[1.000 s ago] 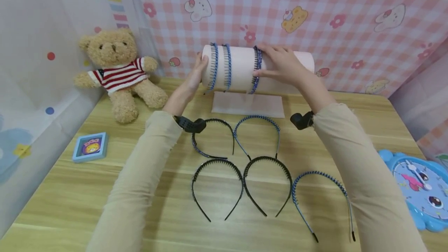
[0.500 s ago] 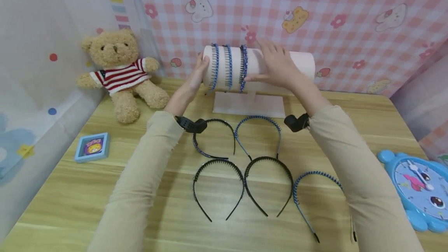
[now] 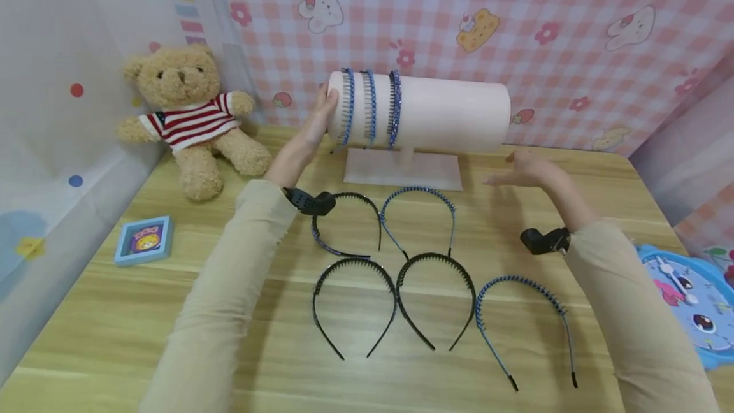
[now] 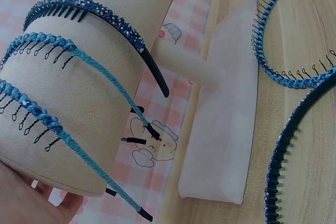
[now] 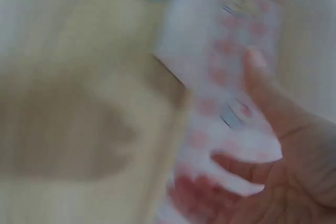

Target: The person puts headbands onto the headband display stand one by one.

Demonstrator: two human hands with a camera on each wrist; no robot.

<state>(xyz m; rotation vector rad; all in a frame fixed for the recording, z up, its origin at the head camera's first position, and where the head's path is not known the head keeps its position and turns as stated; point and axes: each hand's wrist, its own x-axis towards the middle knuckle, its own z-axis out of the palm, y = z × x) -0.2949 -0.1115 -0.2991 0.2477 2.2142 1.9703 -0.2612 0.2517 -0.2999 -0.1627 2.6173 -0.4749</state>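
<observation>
A pale pink cylindrical headband stand [image 3: 453, 113] stands at the back of the table, on a flat base [image 3: 367, 167]. My left hand [image 3: 314, 121] holds its left end; in the left wrist view only part of that hand [image 4: 26, 198] shows, at the lower left. Two blue braided headbands [image 3: 347, 107] and one dark glittery headband [image 4: 105, 17] sit around the cylinder's left half. My right hand [image 3: 530, 169] hovers over the table to the right of the base, holding nothing. Its thumb and fingers are spread in the blurred right wrist view.
Several headbands [image 3: 436, 257] lie on the wooden table in front of the stand, some blue, some black. A teddy bear [image 3: 192, 120] sits at the back left, near a small blue frame [image 3: 143, 241]. A blue toy clock [image 3: 694, 304] lies at the right edge.
The glittery headband slid left along the cylinder, beside the blue ones. My right hand then left it and moved right and down, towards the table. My left hand stayed on the stand's end.
</observation>
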